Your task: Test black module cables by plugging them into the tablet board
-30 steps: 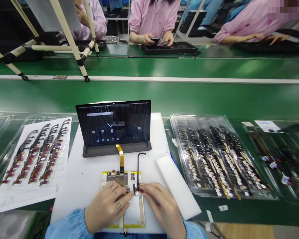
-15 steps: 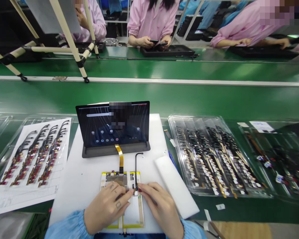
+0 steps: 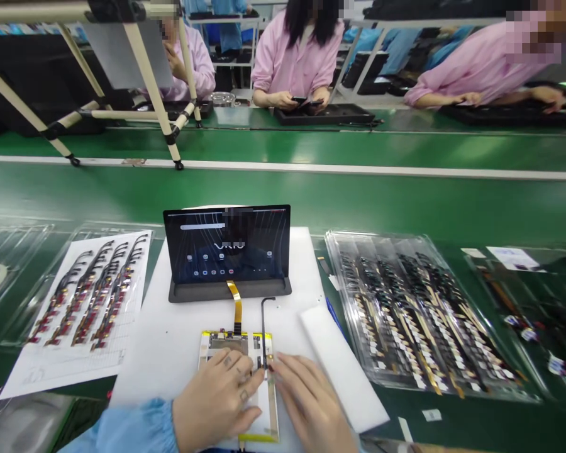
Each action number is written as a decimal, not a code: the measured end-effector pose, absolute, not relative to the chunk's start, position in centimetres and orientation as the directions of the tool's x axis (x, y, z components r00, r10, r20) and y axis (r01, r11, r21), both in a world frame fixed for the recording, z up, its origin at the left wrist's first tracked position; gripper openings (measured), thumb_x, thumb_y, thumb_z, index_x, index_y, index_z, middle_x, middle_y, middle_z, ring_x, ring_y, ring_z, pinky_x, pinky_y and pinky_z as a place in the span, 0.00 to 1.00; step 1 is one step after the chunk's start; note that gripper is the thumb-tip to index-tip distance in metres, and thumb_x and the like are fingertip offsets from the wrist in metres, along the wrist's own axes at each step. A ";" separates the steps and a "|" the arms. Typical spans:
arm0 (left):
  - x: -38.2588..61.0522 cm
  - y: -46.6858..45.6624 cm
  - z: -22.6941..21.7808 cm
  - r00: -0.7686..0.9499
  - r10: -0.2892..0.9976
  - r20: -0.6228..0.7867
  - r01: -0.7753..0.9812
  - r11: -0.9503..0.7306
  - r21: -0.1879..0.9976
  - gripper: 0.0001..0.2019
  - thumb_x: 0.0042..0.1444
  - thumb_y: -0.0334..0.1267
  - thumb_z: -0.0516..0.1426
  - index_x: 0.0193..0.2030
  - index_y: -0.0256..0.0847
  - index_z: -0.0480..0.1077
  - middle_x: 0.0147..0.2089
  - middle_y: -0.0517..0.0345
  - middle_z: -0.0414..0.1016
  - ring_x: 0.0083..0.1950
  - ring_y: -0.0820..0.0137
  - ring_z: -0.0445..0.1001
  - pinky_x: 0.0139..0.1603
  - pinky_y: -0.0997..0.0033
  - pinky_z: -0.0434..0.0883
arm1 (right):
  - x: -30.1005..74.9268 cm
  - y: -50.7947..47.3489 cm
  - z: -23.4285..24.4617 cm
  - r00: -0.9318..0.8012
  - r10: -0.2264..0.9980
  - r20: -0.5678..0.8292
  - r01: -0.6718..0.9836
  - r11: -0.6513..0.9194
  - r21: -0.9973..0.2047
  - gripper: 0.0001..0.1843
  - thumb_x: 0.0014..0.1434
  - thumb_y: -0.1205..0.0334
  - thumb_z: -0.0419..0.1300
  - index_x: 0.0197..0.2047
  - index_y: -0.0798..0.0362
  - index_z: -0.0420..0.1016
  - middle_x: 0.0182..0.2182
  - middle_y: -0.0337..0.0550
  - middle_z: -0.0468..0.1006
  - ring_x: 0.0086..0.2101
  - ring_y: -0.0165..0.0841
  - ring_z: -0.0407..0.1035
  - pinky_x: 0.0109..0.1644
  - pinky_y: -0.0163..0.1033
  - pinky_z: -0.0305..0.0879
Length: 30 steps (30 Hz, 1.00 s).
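Note:
A tablet circuit board with a white battery pack [image 3: 264, 406] lies on the white foam mat, edged in yellow tape. My left hand [image 3: 219, 396] rests over it, fingers stretched out, the index fingertip touching the lower end of a thin black flex cable [image 3: 263, 327]. From the other side my right hand [image 3: 311, 399] pinches at that same lower end; the exact contact is hidden by the fingertips. An orange ribbon cable [image 3: 236, 305] joins the board to a lit tablet screen [image 3: 229, 248], which leans upright in a dark stand [image 3: 183, 294].
Left, a paper sheet [image 3: 131, 302] bears rows of flex cables [image 3: 94, 296]. Right are a white foam block [image 3: 344, 371], a blue pen [image 3: 334, 313] and a clear tray [image 3: 337, 251] of cables. Co-workers in pink [image 3: 292, 63] sit across the green bench [image 3: 311, 201] beyond a pipe frame [image 3: 158, 100].
The whole view has shifted, so the bench things appear lower and further right. My left thumb has spread away from its fingers; both hands stay at the cable's lower end. The screen shows a logo now.

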<state>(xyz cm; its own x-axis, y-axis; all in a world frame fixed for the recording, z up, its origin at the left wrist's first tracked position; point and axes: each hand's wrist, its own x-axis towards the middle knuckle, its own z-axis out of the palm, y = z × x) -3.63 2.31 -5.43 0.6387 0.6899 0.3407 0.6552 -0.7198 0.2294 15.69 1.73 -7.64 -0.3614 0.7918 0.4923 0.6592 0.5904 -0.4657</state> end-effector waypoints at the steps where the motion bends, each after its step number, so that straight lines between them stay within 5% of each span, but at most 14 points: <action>1: -3.9 2.7 -5.0 0.631 0.702 0.330 0.631 -0.712 0.308 0.10 0.51 0.32 0.54 0.42 0.37 0.66 0.33 0.56 0.65 0.34 0.67 0.63 0.35 0.67 0.64 | 16.1 1.6 -7.7 -0.328 0.798 0.505 0.725 0.556 -0.408 0.14 0.59 0.70 0.51 0.48 0.51 0.69 0.44 0.45 0.73 0.44 0.35 0.67 0.46 0.42 0.67; 4: -5.2 4.2 -4.2 0.546 0.763 0.346 0.629 -0.647 0.432 0.10 0.53 0.25 0.48 0.40 0.38 0.64 0.35 0.54 0.64 0.35 0.69 0.63 0.36 0.70 0.65 | 17.6 1.6 -8.0 -0.232 0.810 0.539 0.914 0.372 -0.166 0.15 0.60 0.62 0.50 0.48 0.54 0.69 0.49 0.55 0.69 0.47 0.47 0.63 0.45 0.52 0.62; 8: -6.6 6.3 -4.6 0.374 0.779 0.504 0.870 -0.482 0.100 0.16 0.59 0.30 0.46 0.54 0.34 0.62 0.52 0.41 0.61 0.52 0.58 0.60 0.48 0.59 0.62 | 19.3 2.2 -8.6 -0.277 0.811 0.515 0.960 0.252 0.119 0.22 0.59 0.55 0.47 0.52 0.57 0.65 0.49 0.61 0.67 0.44 0.50 0.64 0.39 0.50 0.59; 11: -7.0 7.5 -5.6 0.312 0.800 0.512 0.940 -0.338 -0.044 0.20 0.61 0.38 0.47 0.58 0.33 0.61 0.59 0.37 0.57 0.58 0.53 0.57 0.51 0.57 0.59 | 19.9 2.5 -8.9 -0.295 0.794 0.532 0.954 0.273 0.121 0.23 0.58 0.57 0.49 0.55 0.55 0.63 0.46 0.57 0.70 0.40 0.44 0.66 0.38 0.46 0.57; 18: -6.6 8.8 -6.4 0.242 0.811 0.533 0.969 -0.228 -0.094 0.24 0.58 0.49 0.52 0.57 0.37 0.66 0.60 0.41 0.60 0.60 0.50 0.57 0.53 0.55 0.56 | 20.5 2.9 -9.6 -0.306 0.778 0.549 0.950 0.288 0.122 0.30 0.58 0.54 0.49 0.62 0.53 0.55 0.45 0.54 0.72 0.37 0.42 0.67 0.37 0.45 0.54; 22: -6.6 7.6 -5.5 0.260 0.793 0.550 0.945 -0.325 0.022 0.22 0.60 0.42 0.49 0.59 0.33 0.62 0.60 0.38 0.58 0.61 0.53 0.56 0.53 0.56 0.58 | 20.7 3.2 -9.1 -0.355 0.745 0.565 0.930 0.345 0.130 0.29 0.57 0.56 0.50 0.61 0.54 0.57 0.43 0.54 0.74 0.33 0.39 0.69 0.36 0.44 0.55; 26: -6.5 4.8 -5.3 0.448 0.729 0.518 0.741 -0.626 0.241 0.22 0.60 0.32 0.46 0.61 0.32 0.55 0.57 0.40 0.62 0.60 0.64 0.59 0.54 0.64 0.64 | 20.1 3.6 -8.0 -0.576 0.640 0.508 0.773 0.628 0.086 0.25 0.56 0.58 0.51 0.57 0.53 0.62 0.45 0.49 0.74 0.38 0.36 0.71 0.40 0.42 0.58; 30: -6.1 2.8 -6.4 0.560 0.686 0.466 0.648 -0.712 0.270 0.28 0.59 0.45 0.49 0.63 0.32 0.52 0.56 0.36 0.64 0.60 0.58 0.61 0.53 0.59 0.65 | 18.4 4.2 -6.6 -0.733 0.494 0.468 0.581 0.813 0.051 0.21 0.55 0.59 0.55 0.53 0.51 0.68 0.45 0.46 0.75 0.41 0.34 0.70 0.42 0.38 0.61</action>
